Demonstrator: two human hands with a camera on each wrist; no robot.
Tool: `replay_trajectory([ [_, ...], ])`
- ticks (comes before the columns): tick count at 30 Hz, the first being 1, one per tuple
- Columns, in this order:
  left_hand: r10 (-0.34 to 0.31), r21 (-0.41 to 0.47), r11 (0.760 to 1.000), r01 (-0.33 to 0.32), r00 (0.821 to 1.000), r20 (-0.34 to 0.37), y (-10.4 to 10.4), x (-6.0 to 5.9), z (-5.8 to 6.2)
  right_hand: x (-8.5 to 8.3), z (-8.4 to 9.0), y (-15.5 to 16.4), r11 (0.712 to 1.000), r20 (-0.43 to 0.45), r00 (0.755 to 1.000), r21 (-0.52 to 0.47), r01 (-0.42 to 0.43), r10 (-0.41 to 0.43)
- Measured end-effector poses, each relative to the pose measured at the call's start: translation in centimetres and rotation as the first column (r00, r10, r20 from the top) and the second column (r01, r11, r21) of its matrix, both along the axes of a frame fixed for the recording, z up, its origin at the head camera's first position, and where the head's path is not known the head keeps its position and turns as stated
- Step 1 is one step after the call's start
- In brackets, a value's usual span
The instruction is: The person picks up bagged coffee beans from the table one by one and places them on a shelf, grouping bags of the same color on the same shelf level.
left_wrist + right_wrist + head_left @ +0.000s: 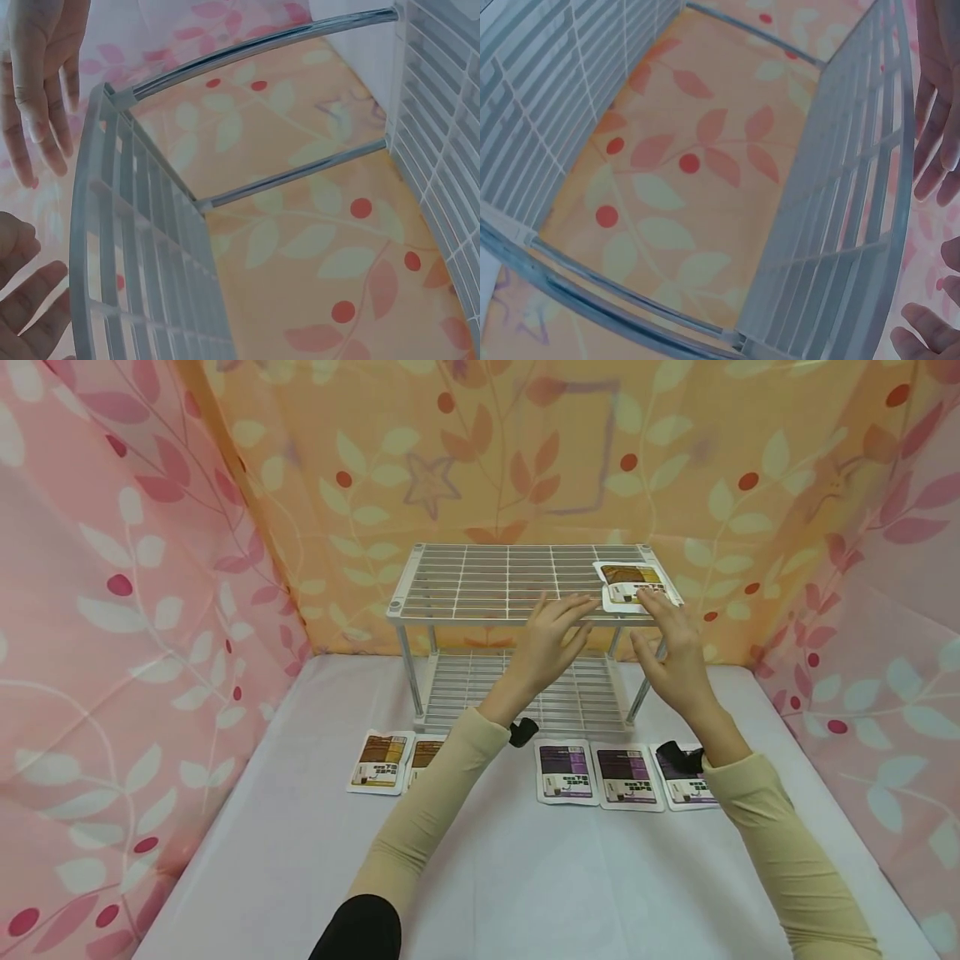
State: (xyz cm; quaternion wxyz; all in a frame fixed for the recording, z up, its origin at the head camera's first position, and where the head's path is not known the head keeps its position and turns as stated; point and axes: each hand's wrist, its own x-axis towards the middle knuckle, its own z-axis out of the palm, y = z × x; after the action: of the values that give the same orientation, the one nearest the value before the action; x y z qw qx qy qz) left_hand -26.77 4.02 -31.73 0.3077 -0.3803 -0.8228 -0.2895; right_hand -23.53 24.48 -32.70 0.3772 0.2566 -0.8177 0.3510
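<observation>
A brown packet point(632, 583) lies flat on the top tier of the white wire rack point(465, 585), at its far right corner, under the fingertips of the right hand point(673, 660), whose fingers are straight and resting on its near edge. The left hand point(551, 639) hovers just to the left of it, fingers spread, holding nothing. The packet looks light, thin and flexible, with a slick film surface; a pinch at 1 sealed edge should lift it best.
</observation>
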Motion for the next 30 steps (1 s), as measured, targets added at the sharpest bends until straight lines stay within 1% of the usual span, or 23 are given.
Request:
replay_trajectory([
  [4,-0.007,0.018,1.000,0.008,0.998,-0.054,-0.4,0.2,-0.4,0.3,-0.4,-0.4,1.000,0.006,1.000,-0.018,-0.009,0.009],
  [7,-0.012,0.034,0.999,0.015,0.996,-0.088,-0.8,0.4,-0.9,0.5,-0.7,-0.9,0.999,0.000,0.999,-0.030,-0.033,0.033],
  [13,-0.035,0.067,0.997,0.044,0.991,-0.127,-1.5,1.0,-1.8,0.9,-1.4,-1.7,0.997,0.001,0.998,-0.042,-0.061,0.061],
  [21,-0.045,0.097,0.994,0.059,0.989,-0.141,-2.3,1.5,-2.9,1.3,-2.4,-3.0,0.992,-0.016,0.997,-0.098,-0.081,0.080],
  [26,-0.034,0.102,0.994,0.050,0.989,-0.147,-2.8,1.9,-3.4,1.3,-3.1,-4.0,0.989,-0.024,0.996,-0.118,-0.093,0.091],
  [30,-0.041,0.104,0.993,0.056,0.989,-0.145,-3.4,2.1,-3.9,1.7,-3.3,-5.2,0.982,-0.037,0.994,-0.152,-0.108,0.104],
])
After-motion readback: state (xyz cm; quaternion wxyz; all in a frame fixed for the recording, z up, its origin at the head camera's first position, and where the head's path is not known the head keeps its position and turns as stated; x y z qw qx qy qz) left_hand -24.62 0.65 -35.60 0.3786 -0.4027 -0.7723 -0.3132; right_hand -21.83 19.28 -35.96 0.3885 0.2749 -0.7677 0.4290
